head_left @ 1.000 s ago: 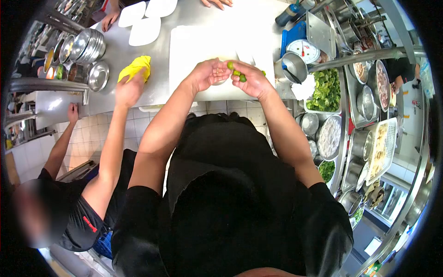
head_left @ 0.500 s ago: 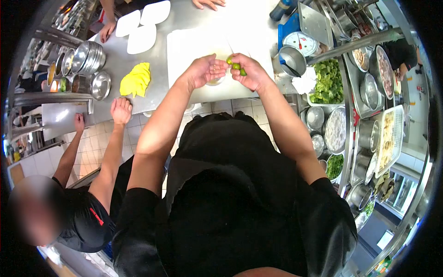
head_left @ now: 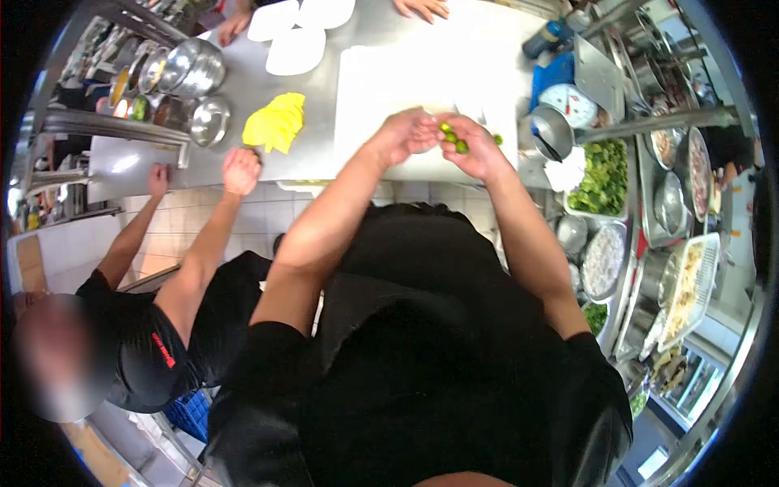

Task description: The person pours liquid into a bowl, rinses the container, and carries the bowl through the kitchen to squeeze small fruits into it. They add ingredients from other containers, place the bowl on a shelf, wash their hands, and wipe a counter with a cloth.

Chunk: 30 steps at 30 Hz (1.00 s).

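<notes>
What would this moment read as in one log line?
right hand: holding small green fruits | left hand: close beside it | white board: below both hands | yellow cloth: on steel table

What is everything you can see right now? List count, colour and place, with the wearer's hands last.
Green pieces: at least two, green, at the right hand's fingers
Cutting board: one, white, under the hands
Table: one, silver, beneath the board
Yellow cloth: one, yellow, left of board
Plates: three, white, far left of board
Scale: one, blue with white dial, right of board
Pot: one, silver, near the scale
Leafy greens: one tray, green, right
Bowls: several, silver, left
Basket: one, white, far right
Co-worker: one, black shirt, left
Far shelves: many items, too small to sort
Left hand: one, bare, over board
Right hand: one, bare, over board
</notes>
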Tool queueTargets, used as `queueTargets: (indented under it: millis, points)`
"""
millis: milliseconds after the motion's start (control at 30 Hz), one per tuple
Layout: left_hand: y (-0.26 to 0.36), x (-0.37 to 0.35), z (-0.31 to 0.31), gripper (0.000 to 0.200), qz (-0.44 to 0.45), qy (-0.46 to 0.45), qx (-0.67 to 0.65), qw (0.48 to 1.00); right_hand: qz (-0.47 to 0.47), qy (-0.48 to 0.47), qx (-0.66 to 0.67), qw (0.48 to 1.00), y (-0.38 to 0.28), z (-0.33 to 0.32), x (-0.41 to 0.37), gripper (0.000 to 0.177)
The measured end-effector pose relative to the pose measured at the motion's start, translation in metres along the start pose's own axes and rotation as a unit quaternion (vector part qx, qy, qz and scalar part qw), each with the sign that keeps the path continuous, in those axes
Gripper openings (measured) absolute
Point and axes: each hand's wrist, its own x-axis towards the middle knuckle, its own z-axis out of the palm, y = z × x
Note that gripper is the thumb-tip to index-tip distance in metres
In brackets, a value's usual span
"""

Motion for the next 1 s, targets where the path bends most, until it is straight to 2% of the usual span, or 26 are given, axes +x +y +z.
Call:
queueTargets:
  millis: [100,200,267,300,367,433,500,833,900,933,967,1000]
  points:
    - [0.004,-0.005,0.005,0.030,-0.033,0.002,-0.066,0.997,0.012,-0.022,-0.019,1.000,0.003,-0.001,0.007,0.019]
    - [0.003,-0.008,0.003,0.030,-0.026,0.007,-0.047,0.999,0.011,-0.001,-0.035,0.999,-0.001,0.010,0.002,0.024]
    - [0.000,-0.008,0.007,0.031,0.001,0.033,-0.019,0.999,0.000,0.027,-0.040,0.999,0.002,0.014,0.001,0.026]
    - [0.001,-0.006,0.007,0.033,-0.015,0.025,-0.025,0.999,-0.005,0.043,-0.028,0.999,0.004,0.006,0.003,0.026]
    - [0.006,0.002,0.008,0.035,-0.028,0.011,-0.044,0.999,0.009,-0.026,0.018,0.999,-0.001,0.004,0.003,0.025]
    - [0.004,-0.002,0.002,0.039,-0.022,0.009,-0.077,0.997,0.005,0.004,0.011,1.000,-0.004,0.010,0.001,0.026]
    - [-0.002,0.005,-0.006,0.041,-0.018,-0.005,-0.035,0.999,-0.008,0.019,-0.049,0.999,-0.002,0.010,-0.003,0.027]
    - [-0.009,0.004,-0.009,0.038,-0.021,0.010,-0.023,0.999,-0.039,0.036,-0.100,0.994,0.004,0.017,-0.001,0.025]
    - [-0.008,0.004,-0.007,0.026,0.004,-0.005,-0.041,0.999,-0.043,0.090,-0.250,0.963,0.007,0.015,0.010,0.026]
    - [-0.006,0.004,-0.002,0.022,-0.005,0.033,-0.055,0.998,-0.061,0.101,-0.377,0.918,0.007,0.013,0.013,0.030]
    - [-0.003,0.004,-0.001,0.036,-0.021,0.014,-0.017,1.000,-0.116,0.130,-0.496,0.851,0.008,0.016,0.015,0.033]
    - [-0.003,0.004,-0.001,0.034,-0.017,0.012,-0.022,1.000,-0.150,0.121,-0.558,0.807,0.008,0.016,0.016,0.033]
